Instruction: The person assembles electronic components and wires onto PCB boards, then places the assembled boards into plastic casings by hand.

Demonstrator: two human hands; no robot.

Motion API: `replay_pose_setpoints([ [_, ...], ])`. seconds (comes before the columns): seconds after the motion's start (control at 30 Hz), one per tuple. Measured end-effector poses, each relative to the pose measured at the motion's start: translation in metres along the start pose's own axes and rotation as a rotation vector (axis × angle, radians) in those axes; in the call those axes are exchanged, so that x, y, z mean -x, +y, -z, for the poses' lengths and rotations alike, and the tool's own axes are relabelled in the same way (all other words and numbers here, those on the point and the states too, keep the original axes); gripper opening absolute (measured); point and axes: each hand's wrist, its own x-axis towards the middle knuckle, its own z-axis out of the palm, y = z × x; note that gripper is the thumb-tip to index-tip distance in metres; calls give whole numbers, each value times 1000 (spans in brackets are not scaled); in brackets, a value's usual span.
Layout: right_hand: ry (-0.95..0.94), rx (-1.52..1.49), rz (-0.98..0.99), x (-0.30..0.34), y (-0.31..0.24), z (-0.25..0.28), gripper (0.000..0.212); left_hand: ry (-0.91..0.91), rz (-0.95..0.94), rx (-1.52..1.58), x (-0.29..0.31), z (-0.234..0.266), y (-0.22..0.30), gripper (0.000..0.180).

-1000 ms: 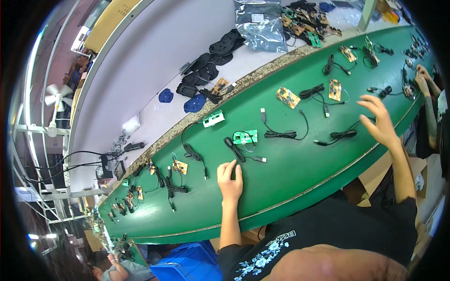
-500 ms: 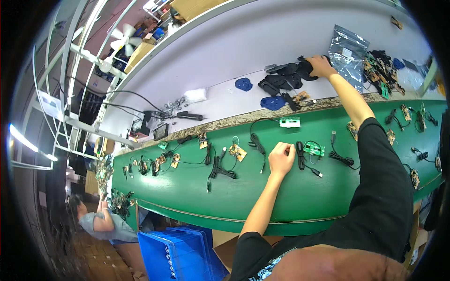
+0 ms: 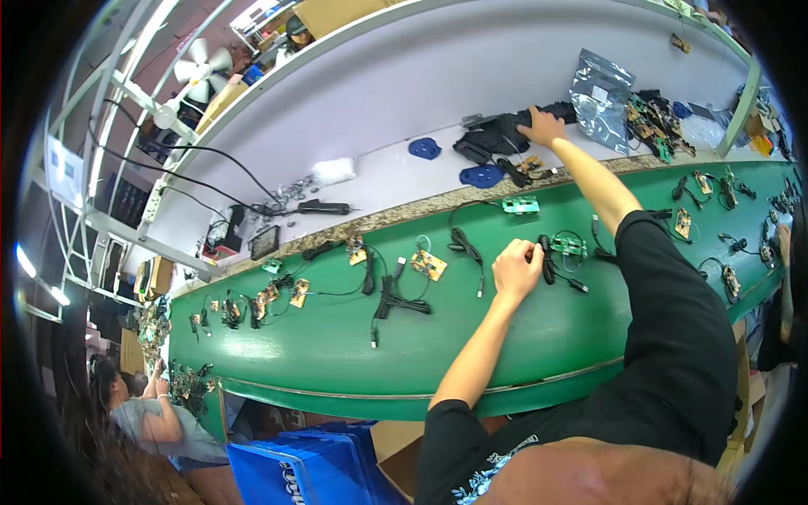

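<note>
My left hand (image 3: 515,269) rests on the green conveyor belt (image 3: 337,353), its fingers closed on a black cable (image 3: 547,257) beside a small green circuit board (image 3: 570,246). My right hand (image 3: 543,128) reaches far across to the white shelf behind the belt and presses on a pile of black parts (image 3: 497,136). Two blue caps (image 3: 481,176) lie just below that pile. A silver anti-static bag (image 3: 599,88) lies to the right of my right hand.
Several circuit boards with black cables lie along the belt, such as a tan board (image 3: 429,265) and a cable bundle (image 3: 389,299). Another person (image 3: 151,412) works at the lower left. A blue crate (image 3: 311,471) stands below the belt. A fan (image 3: 198,71) hangs above.
The view has swung left. My right hand went from the belt's right side to the black parts on the shelf and stays there. My left hand remains on the cable.
</note>
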Motion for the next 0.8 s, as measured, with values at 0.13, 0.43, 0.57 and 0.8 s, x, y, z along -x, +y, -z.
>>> replay_pose_setpoints([
  [0.13, 81, -153, -154, 0, -24, -20, 58, 13, -15, 38, -1, 0, -2, 23],
  [0.43, -171, -861, 392, 68, 9, 73, 40, 89, -538, -17, 64, 61, -29, 54],
  [0.57, -747, -742, 485, 224, -6, 148, 64, 11, -708, -30, 91, 89, -9, 67],
  [0.8, -543, -591, 783, 165, -116, 70, 43, -604, -645, 107, 107, 75, -15, 61],
])
